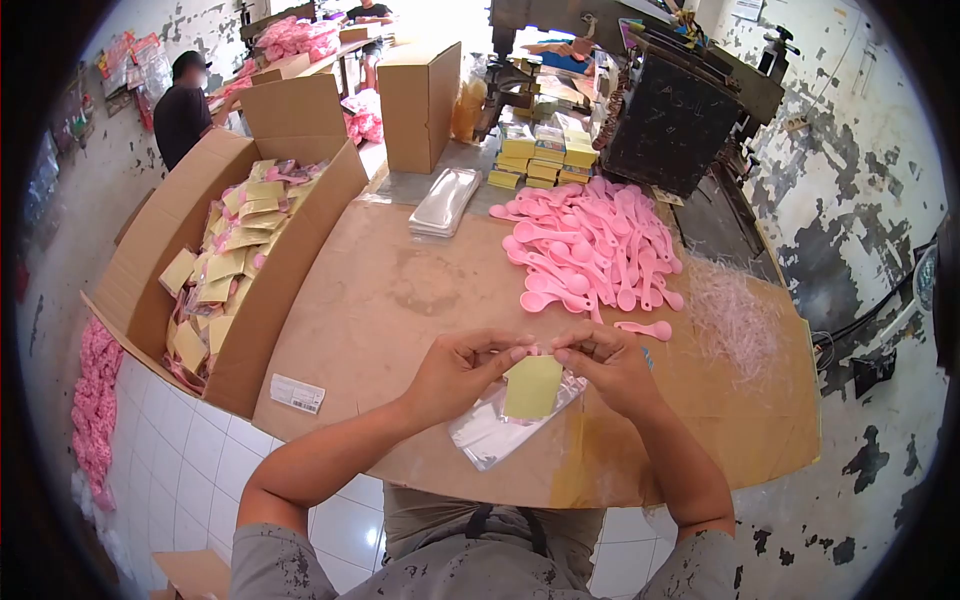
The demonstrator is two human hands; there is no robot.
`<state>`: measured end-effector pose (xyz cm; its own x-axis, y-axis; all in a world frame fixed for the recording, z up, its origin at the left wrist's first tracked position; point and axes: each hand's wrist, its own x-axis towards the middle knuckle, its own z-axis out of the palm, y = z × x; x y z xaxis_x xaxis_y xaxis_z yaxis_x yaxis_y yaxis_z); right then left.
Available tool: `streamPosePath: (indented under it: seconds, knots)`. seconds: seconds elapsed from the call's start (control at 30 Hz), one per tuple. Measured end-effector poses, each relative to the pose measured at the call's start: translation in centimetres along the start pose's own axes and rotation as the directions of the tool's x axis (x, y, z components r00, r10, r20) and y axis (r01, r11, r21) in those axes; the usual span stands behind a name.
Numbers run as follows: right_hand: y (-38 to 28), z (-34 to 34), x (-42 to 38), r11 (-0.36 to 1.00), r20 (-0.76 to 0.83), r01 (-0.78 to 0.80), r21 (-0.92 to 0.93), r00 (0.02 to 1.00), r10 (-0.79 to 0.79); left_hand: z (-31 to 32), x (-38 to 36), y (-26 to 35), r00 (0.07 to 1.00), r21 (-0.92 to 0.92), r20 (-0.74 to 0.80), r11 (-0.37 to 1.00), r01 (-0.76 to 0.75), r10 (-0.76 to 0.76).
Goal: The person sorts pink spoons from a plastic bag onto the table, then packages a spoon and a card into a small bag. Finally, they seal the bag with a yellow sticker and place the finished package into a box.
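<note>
My left hand [462,372] and my right hand [607,366] meet over the cardboard-covered table [400,300]. Together they pinch the top of a clear plastic bag [500,430] with a yellow card [532,387] in it. A bit of pink shows between the fingertips at the bag's mouth. A large pile of pink plastic spoons [590,245] lies just beyond my hands. One loose pink spoon [645,328] rests near my right hand.
An open carton [215,265] at the left holds several packed spoon bags with yellow cards. A stack of clear bags [445,200] lies at the back, next to an upright box [418,100] and a dark machine [670,120]. Shredded plastic scraps [735,315] lie at the right. A person [183,110] stands at far left.
</note>
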<state>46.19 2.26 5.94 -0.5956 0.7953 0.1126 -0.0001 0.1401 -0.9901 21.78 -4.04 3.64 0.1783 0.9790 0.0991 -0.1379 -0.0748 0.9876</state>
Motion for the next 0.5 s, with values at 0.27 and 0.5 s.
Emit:
streamPosePath:
  seconds: [0.27, 0.5]
  knots:
    - [0.9, -1.0, 0.0, 0.998, 0.006, 0.042, 0.05, 0.999, -0.042, -0.3, -0.1, -0.1, 0.989, 0.138, 0.047, 0.98, -0.144, 0.139]
    - [0.5, -2.0, -0.1, 0.997, 0.053, 0.012, 0.078, 0.998, -0.016, -0.7, 0.1, 0.0, 0.992, 0.006, 0.106, 0.997, -0.072, 0.071]
